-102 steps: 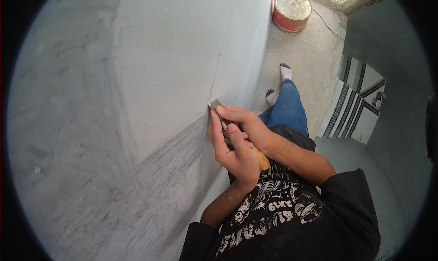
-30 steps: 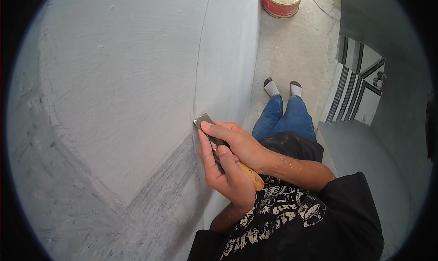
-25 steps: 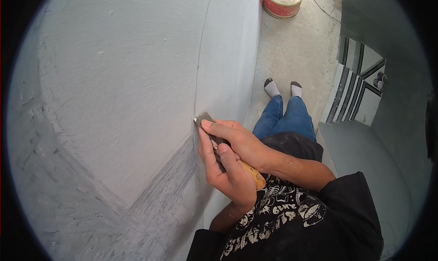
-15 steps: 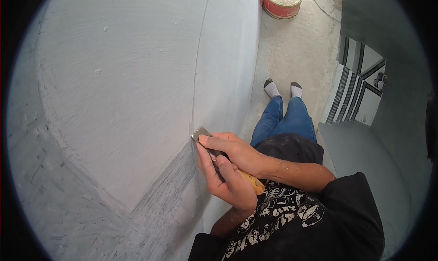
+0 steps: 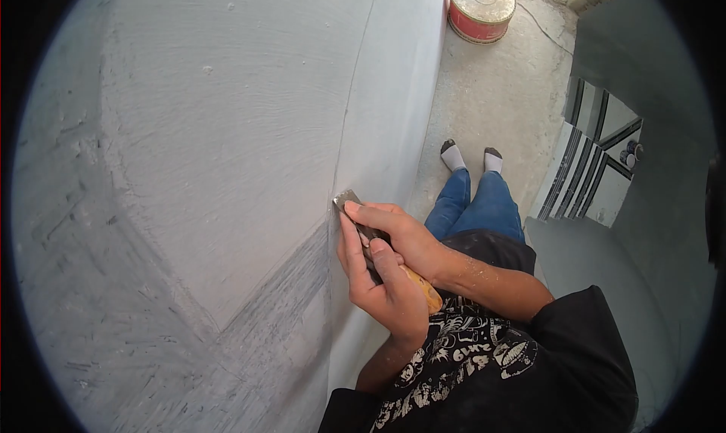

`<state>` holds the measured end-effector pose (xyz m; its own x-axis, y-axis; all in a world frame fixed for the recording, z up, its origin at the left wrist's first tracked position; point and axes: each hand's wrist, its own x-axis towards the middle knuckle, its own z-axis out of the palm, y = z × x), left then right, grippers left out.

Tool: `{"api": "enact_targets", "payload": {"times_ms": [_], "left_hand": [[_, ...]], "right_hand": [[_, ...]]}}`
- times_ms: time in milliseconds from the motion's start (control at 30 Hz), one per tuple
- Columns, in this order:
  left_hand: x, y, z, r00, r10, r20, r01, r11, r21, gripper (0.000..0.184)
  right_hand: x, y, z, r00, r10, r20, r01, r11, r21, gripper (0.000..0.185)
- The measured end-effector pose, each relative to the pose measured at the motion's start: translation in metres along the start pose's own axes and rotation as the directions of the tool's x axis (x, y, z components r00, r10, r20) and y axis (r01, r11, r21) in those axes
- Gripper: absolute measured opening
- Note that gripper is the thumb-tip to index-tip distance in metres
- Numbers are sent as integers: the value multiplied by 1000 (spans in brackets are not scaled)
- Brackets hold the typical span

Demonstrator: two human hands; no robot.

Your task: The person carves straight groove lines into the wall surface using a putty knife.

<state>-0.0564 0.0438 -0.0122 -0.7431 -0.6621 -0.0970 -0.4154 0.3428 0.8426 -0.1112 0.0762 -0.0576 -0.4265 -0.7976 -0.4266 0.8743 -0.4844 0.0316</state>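
A putty knife with a yellow handle (image 5: pixel 422 288) and a flat metal blade (image 5: pixel 347 198) is gripped in both my hands. My left hand (image 5: pixel 389 297) is closed round the handle side from below, its thumb lying over the tool. From the right, my right hand (image 5: pixel 401 240) is closed on the blade end, thumb pressed on the metal. The blade's edge is at the grey wall (image 5: pixel 227 153), by a thin dark line (image 5: pixel 349 104) and the upper end of a scratched dark band (image 5: pixel 283 270). Whether the edge touches the surface is hard to tell.
A red round tin (image 5: pixel 479 13) with a dusty lid stands on the concrete floor (image 5: pixel 503 93) against the wall. Stairs with black stripes (image 5: pixel 578 168) descend at the right. My socked feet (image 5: pixel 454 157) are on the floor ahead.
My hands and the putty knife have shifted slightly up along the dark line. The whole view has also moved a little. Both hands keep their hold.
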Motion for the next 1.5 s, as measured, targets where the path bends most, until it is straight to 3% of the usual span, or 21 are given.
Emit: {"api": "enact_targets", "payload": {"times_ms": [433,533,733,1500], "left_hand": [[0,8,6,998,8,-57,-9,1000,-22,51],[0,9,1,999,-38,-9,38,999,26,50],[2,13,10,999,-9,-39,8,999,-33,50],[22,26,41,999,50,-16,-49,998,43,47]], "right_hand": [[-3,3,1,1000,18,3,-18,999,-28,34],[-1,0,1,1000,12,-1,-12,1000,-21,34],[1,-6,-3,1000,2,-10,-3,1000,-23,34],[8,-50,-2,1000,-6,23,6,1000,-1,33]]}}
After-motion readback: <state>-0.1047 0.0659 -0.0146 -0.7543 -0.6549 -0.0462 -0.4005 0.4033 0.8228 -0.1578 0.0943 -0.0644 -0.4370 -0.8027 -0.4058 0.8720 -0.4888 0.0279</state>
